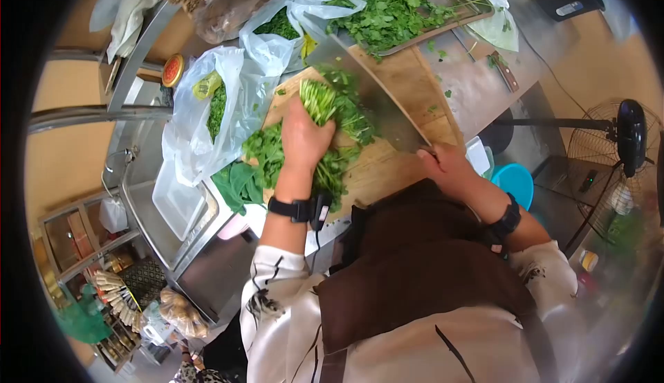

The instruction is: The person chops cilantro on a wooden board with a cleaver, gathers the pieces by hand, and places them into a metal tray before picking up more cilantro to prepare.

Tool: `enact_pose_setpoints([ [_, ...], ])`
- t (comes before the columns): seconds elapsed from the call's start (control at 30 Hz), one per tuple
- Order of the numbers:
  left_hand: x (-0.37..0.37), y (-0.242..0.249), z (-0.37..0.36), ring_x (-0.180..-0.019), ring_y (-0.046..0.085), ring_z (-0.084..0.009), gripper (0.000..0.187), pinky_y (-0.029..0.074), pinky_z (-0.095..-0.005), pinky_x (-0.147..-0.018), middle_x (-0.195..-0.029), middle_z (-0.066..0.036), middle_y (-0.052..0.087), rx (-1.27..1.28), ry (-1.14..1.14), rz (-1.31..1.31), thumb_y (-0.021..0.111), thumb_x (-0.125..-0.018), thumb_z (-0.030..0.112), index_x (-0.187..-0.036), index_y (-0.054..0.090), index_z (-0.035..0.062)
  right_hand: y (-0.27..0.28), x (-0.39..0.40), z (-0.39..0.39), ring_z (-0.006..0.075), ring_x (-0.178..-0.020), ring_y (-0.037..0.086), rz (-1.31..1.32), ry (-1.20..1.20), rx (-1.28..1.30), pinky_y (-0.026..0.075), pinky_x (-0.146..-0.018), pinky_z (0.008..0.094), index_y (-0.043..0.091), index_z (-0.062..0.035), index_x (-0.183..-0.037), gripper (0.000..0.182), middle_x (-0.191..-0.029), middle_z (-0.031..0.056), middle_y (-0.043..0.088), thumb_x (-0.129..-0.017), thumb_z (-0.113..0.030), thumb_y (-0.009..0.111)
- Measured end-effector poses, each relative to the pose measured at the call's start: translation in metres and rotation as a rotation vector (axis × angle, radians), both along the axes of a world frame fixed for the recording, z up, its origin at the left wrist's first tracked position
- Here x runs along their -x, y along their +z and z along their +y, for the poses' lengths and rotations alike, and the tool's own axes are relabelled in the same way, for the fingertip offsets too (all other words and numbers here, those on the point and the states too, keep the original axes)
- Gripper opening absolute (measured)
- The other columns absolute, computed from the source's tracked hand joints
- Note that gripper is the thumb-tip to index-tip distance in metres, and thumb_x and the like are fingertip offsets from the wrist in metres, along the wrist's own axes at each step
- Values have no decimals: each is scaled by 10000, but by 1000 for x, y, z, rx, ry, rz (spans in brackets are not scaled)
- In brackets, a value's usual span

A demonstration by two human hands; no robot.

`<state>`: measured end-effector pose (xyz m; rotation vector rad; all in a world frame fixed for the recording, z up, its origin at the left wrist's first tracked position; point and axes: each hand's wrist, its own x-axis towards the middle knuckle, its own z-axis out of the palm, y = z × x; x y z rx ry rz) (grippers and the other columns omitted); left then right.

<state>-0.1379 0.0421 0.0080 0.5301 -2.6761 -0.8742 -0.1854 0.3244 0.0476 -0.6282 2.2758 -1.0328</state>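
Note:
My left hand point(304, 136) is closed around a bunch of cilantro point(317, 101), its pale cut stems facing up and its leaves spreading below over the wooden cutting board point(387, 170). In my right hand point(446, 168) is the handle of a large cleaver point(377, 96). Its broad blade slants up and to the left over the board, close to the right side of the bunch. Loose green leaves lie on the board around the bunch, and larger leaves point(242, 184) hang at its left edge.
Plastic bags point(238, 92) with chopped greens stand left of the board. Behind it a metal tray point(443, 26) holds more cilantro. Another knife point(507, 73) lies at the right. A sink point(142, 210) with a white container is at left, a fan point(626, 134) at right.

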Motion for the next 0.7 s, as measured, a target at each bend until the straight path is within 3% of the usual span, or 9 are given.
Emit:
enact_pose_setpoints([
  [0.07,30,-1,6,-1065,530,-459,749,462,-480,-904,-1143,-284,554,33,-8,-205,755,-660,168,-1285,406,-50,2,6,24,430,-719,576,66,-24,-9,439,-646,467,550,30,-845,318,-747,246,588,-959,-266,528],
  [0.17,47,-49,15,-1173,481,-451,795,408,-490,-1002,-1271,-288,496,341,-54,-234,761,-680,230,-1315,384,-64,4,8,58,423,-704,584,75,-148,-3,451,-629,450,567,36,-892,259,-751,244,596,-951,-216,551],
  [0.2,53,-37,17,-1246,429,-439,859,338,-507,-1068,-1337,-288,449,195,-69,-414,768,-693,305,-1344,355,-74,5,6,65,420,-699,586,65,-203,-2,455,-624,444,572,38,-910,242,-752,243,599,-948,-200,558],
  [0.3,44,-26,32,-1251,420,-436,919,339,-500,-1066,-1318,-295,453,183,-114,-381,753,-704,379,-1373,321,-80,0,4,76,415,-701,592,-24,-267,-32,464,-621,427,585,38,-960,221,-751,238,606,-946,-181,562],
  [0.33,43,-19,44,-1243,422,-427,1055,323,-515,-1063,-1294,-291,460,213,-109,-418,747,-694,507,-1420,257,-79,-11,3,81,410,-697,595,-6,-271,-28,461,-620,438,591,45,-983,229,-734,232,602,-948,-179,555],
  [0.43,25,-10,76,-1096,488,-416,1141,363,-518,-995,-1190,-274,498,490,-216,-370,731,-684,602,-1422,228,-107,-24,4,83,407,-720,606,28,-250,-63,478,-637,438,599,54,-1017,242,-770,238,614,-931,-170,566],
  [0.47,20,-18,80,-1141,462,-416,1206,326,-547,-1013,-1247,-274,472,520,-226,-348,688,-680,685,-1446,190,-102,-24,5,82,402,-731,611,72,-243,-40,486,-650,438,596,51,-1044,252,-800,235,620,-918,-166,575],
  [0.57,9,-26,89,-1190,432,-422,1167,317,-542,-1026,-1306,-294,437,645,-247,-327,683,-703,659,-1444,195,-99,-21,11,76,389,-768,625,193,-182,1,506,-692,438,582,34,-1129,314,-886,222,636,-879,-155,601],
  [0.7,4,-45,86,-1246,402,-422,928,318,-566,-1026,-1354,-275,414,647,-215,-360,667,-805,488,-1435,281,-75,-25,22,72,364,-815,628,393,-33,-11,513,-725,434,545,-9,-1234,434,-945,184,635,-832,-142,637],
])
